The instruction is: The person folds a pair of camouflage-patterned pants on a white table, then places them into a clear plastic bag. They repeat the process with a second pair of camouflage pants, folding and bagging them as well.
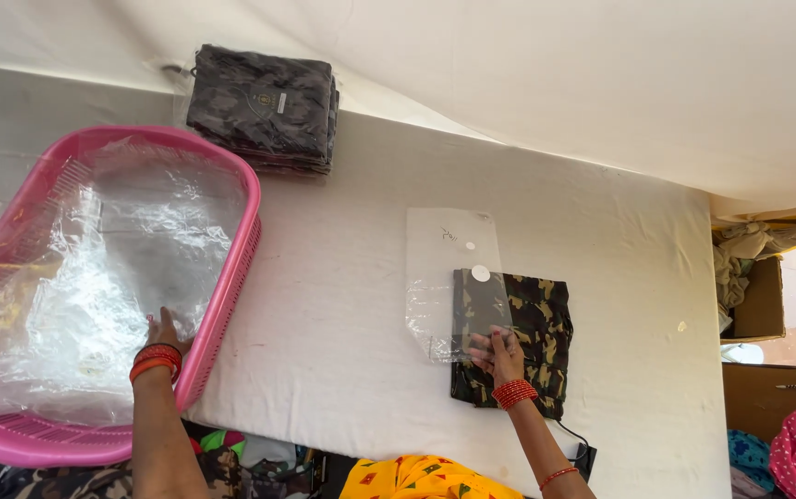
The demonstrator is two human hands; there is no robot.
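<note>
My left hand reaches into a pink plastic basket full of clear plastic bags, its fingers touching the bags near the basket's right wall. My right hand presses on a folded camouflage garment lying on the white table. A clear plastic bag lies partly over the garment's left side, and the fingertips rest at its lower edge. Both wrists carry red bangles.
A stack of dark folded camouflage garments in plastic sits at the table's far edge. Cardboard boxes with cloth stand to the right. A white sheet hangs behind. More fabric lies below the table's near edge.
</note>
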